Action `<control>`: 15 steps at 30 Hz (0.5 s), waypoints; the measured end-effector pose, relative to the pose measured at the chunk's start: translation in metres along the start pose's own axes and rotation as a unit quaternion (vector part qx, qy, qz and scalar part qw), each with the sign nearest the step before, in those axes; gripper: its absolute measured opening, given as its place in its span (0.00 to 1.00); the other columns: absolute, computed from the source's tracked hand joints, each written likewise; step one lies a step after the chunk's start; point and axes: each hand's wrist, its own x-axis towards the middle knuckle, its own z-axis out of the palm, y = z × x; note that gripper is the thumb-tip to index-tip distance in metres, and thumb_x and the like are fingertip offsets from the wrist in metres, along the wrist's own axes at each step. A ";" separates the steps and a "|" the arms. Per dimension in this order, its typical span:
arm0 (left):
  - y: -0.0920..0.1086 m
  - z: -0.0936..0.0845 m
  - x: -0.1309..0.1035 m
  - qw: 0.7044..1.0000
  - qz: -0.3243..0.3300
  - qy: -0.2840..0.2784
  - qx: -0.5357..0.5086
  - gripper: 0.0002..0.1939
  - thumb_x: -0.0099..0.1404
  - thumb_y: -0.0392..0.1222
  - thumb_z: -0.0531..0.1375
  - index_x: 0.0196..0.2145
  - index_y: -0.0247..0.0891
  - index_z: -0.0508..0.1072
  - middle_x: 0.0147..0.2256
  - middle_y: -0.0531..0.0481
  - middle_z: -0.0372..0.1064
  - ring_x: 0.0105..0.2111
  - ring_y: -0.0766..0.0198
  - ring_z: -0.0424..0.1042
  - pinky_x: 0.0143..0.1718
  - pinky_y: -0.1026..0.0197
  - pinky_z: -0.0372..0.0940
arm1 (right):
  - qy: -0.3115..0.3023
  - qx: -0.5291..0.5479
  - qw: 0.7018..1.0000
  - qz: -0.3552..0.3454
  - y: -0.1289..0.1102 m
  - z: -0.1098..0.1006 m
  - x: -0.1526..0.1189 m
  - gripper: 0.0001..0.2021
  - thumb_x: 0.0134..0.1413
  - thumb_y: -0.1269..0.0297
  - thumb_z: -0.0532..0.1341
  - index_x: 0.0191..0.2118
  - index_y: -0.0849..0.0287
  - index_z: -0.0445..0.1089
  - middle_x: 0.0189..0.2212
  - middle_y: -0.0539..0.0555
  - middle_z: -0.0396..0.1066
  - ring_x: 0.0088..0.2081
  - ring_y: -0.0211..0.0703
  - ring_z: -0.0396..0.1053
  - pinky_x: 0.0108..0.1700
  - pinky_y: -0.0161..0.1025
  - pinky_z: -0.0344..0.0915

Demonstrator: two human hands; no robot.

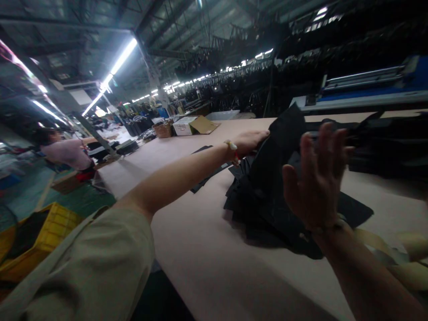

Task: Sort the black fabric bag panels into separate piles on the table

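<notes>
A pile of black, flat-cut fabric pieces [264, 209] lies fanned out on the pale table. One black fabric piece [284, 133] is raised steeply above the pile. My left hand [252, 141] reaches across to its upper left edge and grips it there; the thumb is hidden. My right hand [316, 187] is held up in front of the pile's right side, slightly blurred, its fingers stretched and apart with nothing in them. Under my left forearm, another flat dark piece [203, 178] rests on the table.
The pale tabletop [194, 249] runs away from me. More black pieces [388, 147] are heaped at the right, near cream-coloured rolls or strips [414, 245]. An open carton [183, 126] and a basket [163, 129] stand at the far left edge. A yellow crate [60, 223] and another person [68, 151] are to the left.
</notes>
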 end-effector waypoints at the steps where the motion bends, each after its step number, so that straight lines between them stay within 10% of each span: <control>1: -0.017 0.006 -0.006 0.999 -0.027 -0.009 0.024 0.25 0.79 0.52 0.41 0.51 0.38 0.73 0.43 0.47 0.76 0.39 0.65 0.76 0.42 0.63 0.72 | -0.066 0.000 0.998 0.004 0.003 0.008 -0.003 0.29 0.70 0.57 0.46 0.70 0.68 0.53 0.71 0.63 0.41 0.72 0.61 0.38 0.70 0.62 0.43; 5: -0.100 0.011 -0.036 0.986 -0.113 -0.006 0.120 0.17 0.76 0.44 0.51 0.54 0.36 0.73 0.52 0.42 0.72 0.51 0.57 0.73 0.54 0.56 0.67 | -0.327 -0.037 0.943 0.056 0.014 0.054 -0.039 0.26 0.71 0.55 0.48 0.68 0.61 0.58 0.68 0.60 0.53 0.68 0.60 0.51 0.64 0.66 0.53; 9: -0.173 0.011 -0.065 0.967 -0.150 -0.024 0.207 0.20 0.68 0.45 0.63 0.54 0.34 0.72 0.58 0.38 0.67 0.60 0.51 0.65 0.63 0.45 0.58 | -0.424 -0.064 0.901 0.063 0.012 0.074 -0.060 0.31 0.69 0.45 0.49 0.69 0.58 0.56 0.69 0.58 0.49 0.69 0.58 0.48 0.65 0.71 0.48; 15: -0.210 0.020 -0.064 0.946 -0.197 -0.028 0.255 0.18 0.73 0.50 0.57 0.51 0.36 0.73 0.53 0.41 0.69 0.55 0.55 0.68 0.59 0.44 0.62 | -0.545 -0.061 0.836 0.029 0.007 0.050 -0.036 0.46 0.55 0.37 0.61 0.70 0.62 0.53 0.71 0.58 0.43 0.71 0.60 0.44 0.67 0.68 0.47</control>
